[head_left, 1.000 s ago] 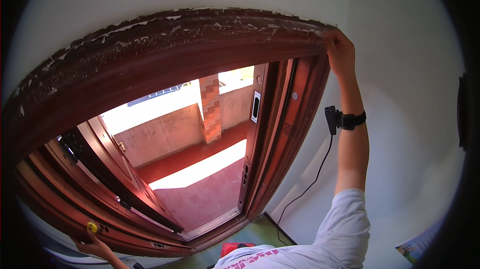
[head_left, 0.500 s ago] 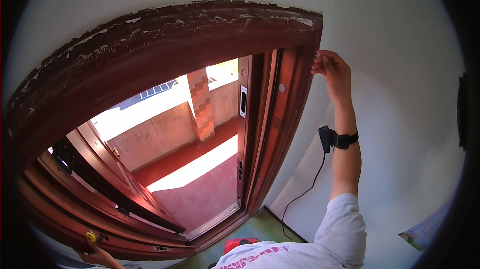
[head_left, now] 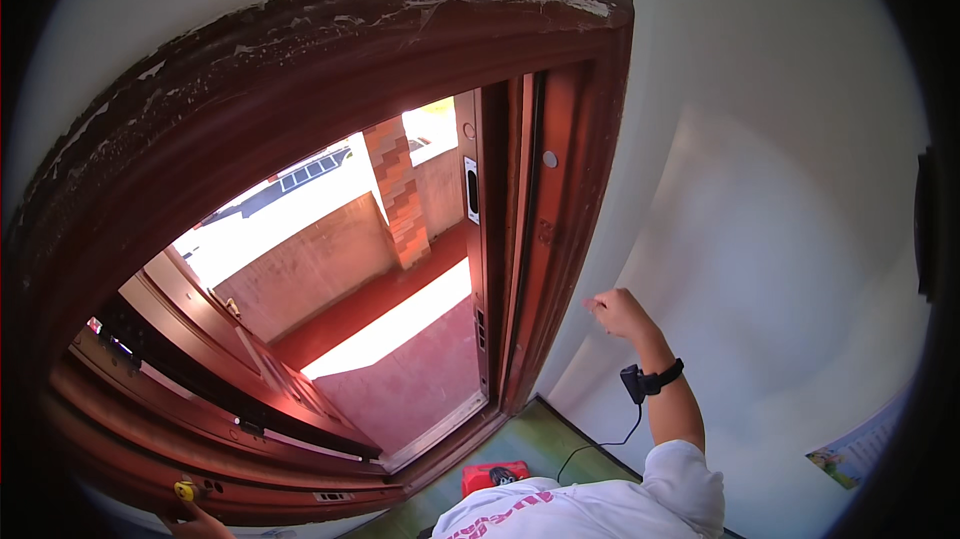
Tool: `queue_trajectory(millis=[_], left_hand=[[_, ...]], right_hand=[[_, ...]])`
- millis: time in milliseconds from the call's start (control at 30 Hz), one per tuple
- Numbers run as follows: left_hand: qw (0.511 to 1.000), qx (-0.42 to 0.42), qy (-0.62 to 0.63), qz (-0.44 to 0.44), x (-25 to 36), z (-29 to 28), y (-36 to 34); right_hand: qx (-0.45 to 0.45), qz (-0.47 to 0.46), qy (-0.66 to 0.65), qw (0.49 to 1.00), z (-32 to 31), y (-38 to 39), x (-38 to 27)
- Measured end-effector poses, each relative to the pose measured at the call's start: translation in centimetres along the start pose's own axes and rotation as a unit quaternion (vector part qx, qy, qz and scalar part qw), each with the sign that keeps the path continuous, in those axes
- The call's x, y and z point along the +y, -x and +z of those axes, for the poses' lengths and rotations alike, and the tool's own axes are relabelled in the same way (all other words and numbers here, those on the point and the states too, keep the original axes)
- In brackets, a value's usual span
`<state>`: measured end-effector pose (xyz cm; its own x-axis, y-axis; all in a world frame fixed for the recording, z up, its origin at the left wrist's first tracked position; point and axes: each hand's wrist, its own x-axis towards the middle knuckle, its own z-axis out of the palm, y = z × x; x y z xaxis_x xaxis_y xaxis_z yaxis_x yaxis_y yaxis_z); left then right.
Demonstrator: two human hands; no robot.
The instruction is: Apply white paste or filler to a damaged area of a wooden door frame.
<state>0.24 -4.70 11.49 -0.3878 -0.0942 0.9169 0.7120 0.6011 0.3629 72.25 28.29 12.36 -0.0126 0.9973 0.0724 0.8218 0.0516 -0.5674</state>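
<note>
Low at the left, my left hand (head_left: 200,522) is partly cut off by the picture's lower edge. Its fingers are at a small rounded yellow case with a dark centre, like a tape measure (head_left: 184,490), against the left side of the dark red door frame (head_left: 560,219). My right hand (head_left: 620,312) is raised beside the white wall, to the right of the frame and apart from it. Its fingers are closed together; whatever they pinch is too small to make out. A black strap (head_left: 662,379) with a small device and cable circles my right wrist.
Through the frame shows an open brown door (head_left: 205,324), a low wall (head_left: 310,254) and a brick pillar (head_left: 398,189). A red item (head_left: 490,476) with a black part lies on the green floor (head_left: 545,439). A poster (head_left: 845,454) hangs on the right wall (head_left: 780,269).
My right hand has dropped from the frame's upper right corner to well below it, still closed. My left hand stays by the yellow case. The view has shifted slightly.
</note>
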Motion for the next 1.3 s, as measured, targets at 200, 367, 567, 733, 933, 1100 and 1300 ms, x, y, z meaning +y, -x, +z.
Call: queue_trajectory(millis=[200, 367, 567, 733, 933, 1100, 1300], left_hand=[[0.998, -0.057, 0.011, -0.027, 3.5, -1.8, -2.3], [0.995, 0.002, -0.091, 0.025, 4.1, -2.7, -4.1], [0.982, 0.057, -0.156, 0.092, 6.8, -1.6, -7.2], [0.954, 0.158, -0.215, 0.140, 1.2, 3.3, -9.6], [0.956, 0.165, -0.188, 0.150, 0.9, 3.5, -8.6], [0.968, 0.134, -0.134, 0.164, 1.0, 1.6, -8.5], [0.975, 0.118, -0.097, 0.161, 1.1, 2.1, -8.4]], right_hand=[[-0.333, 0.119, 0.256, 0.900, 11.0, 6.2, 13.0], [-0.232, 0.211, 0.180, 0.933, 9.4, 7.1, 12.0], [0.057, 0.035, -0.128, 0.990, 4.3, 4.5, 3.2], [0.171, -0.239, -0.170, 0.940, -5.9, 1.0, -11.6], [0.305, -0.492, -0.231, 0.782, -16.7, -0.2, -26.8], [0.239, -0.660, -0.205, 0.682, -19.2, -3.5, -33.9], [0.296, -0.684, -0.155, 0.648, -19.3, -6.0, -35.4]])
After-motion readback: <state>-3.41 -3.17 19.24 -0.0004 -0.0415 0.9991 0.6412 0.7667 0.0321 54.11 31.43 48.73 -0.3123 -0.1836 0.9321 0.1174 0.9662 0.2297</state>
